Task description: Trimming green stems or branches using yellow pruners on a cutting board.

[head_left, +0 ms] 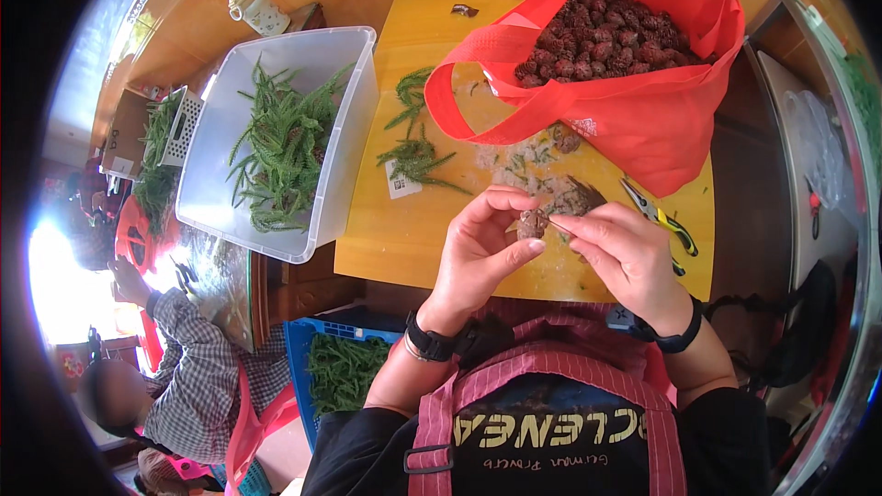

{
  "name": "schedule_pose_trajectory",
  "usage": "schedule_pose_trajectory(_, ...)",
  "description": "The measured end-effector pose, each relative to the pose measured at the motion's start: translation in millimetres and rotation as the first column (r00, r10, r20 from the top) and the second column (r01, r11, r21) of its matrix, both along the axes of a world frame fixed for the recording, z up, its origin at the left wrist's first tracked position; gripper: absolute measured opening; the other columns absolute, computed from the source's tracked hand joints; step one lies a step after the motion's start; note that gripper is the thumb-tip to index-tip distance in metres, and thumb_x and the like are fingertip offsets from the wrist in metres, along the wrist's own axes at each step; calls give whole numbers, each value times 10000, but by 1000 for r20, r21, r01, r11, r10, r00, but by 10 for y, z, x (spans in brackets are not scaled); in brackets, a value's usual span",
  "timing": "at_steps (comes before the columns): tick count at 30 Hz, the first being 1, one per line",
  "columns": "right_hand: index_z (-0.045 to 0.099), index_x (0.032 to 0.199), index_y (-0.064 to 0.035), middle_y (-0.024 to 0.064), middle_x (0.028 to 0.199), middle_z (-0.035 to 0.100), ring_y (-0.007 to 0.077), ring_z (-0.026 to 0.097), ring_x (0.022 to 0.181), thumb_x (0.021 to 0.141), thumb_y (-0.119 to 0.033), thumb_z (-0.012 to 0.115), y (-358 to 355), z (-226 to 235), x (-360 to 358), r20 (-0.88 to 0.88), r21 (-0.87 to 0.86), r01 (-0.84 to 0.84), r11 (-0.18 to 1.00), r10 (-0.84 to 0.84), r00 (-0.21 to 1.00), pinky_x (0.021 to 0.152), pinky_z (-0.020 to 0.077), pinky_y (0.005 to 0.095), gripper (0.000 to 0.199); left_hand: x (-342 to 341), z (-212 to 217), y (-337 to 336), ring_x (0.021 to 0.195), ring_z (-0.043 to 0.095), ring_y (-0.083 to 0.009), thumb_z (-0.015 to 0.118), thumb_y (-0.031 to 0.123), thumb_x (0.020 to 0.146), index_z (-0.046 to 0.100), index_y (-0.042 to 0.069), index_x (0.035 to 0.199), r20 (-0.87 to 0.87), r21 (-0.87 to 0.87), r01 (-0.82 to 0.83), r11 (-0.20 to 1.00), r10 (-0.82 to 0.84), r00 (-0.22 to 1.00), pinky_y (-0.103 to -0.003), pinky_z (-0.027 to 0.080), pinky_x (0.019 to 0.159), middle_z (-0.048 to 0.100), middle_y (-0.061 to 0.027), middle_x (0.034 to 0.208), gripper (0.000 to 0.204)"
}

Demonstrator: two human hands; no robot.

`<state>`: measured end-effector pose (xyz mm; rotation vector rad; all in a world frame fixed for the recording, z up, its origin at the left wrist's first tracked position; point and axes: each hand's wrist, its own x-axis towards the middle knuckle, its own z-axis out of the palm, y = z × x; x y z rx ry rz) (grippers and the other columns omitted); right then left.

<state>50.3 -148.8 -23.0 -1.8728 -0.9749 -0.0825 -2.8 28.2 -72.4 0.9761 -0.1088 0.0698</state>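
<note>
Over the near part of the yellow board [386, 230], my left hand [473, 243] pinches a small brown pine cone [531, 224] between thumb and fingers. My right hand [629, 257] meets it from the other side, its thumb and forefinger closed at the cone's edge on something thin that I cannot make out. Just beyond the hands stands a red fabric bag [652, 119], wide at the mouth and filled with pine cones [602, 37]. Yellow-and-black pliers [657, 211] lie to the right of my right hand. Green sprigs [418, 161] rest left of the bag.
A clear plastic bin [344, 138] of green sprigs stands at the left. Below it is a blue crate [299, 349] with more greenery. Crumbs and bits litter the board by the bag. At far left a person in a checked sleeve [188, 331] sits at another table.
</note>
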Motion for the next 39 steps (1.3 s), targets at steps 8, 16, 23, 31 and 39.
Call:
schedule_pose_trajectory(8,657,864,-47,57,743,555,181,578,616,656,52,694,-6,-24,-64,120,-35,80,996,-75,990,515,455,273,233,-13,57,-39,1025,496,-132,679,-102,706,514,4,1066,87,33,12,999,-15,996,-264,482,832,428,-50,1108,410)
schedule_pose_trajectory(16,643,843,-63,41,729,549,189,569,580,656,26,697,8,-74,-78,174,-42,118,992,-109,979,500,454,283,214,-20,114,-68,929,500,-130,753,-46,646,530,12,1011,92,140,-45,989,32,995,-273,462,823,453,-54,1031,432)
schedule_pose_trajectory(23,625,840,-71,37,720,548,199,569,565,659,8,696,19,-107,-91,178,5,162,987,-160,971,492,455,295,210,-17,99,-71,1013,502,-151,698,-89,691,541,-3,1042,117,165,1,986,-20,993,-289,501,833,454,-75,1079,395)
schedule_pose_trajectory(31,610,895,-76,43,709,565,204,567,561,647,16,690,15,-62,-82,219,24,194,981,-194,956,484,454,298,276,-49,124,-110,930,588,-213,658,78,791,550,8,1026,-53,-54,13,998,-16,998,-277,528,688,562,-137,1051,269)
schedule_pose_trajectory(39,611,872,-47,65,697,573,181,582,563,640,66,694,4,10,-70,244,-15,188,982,-179,953,484,461,263,271,-26,45,-111,907,591,-215,610,139,842,553,32,1002,-49,-155,38,987,-46,998,-262,496,653,585,-135,1012,200)
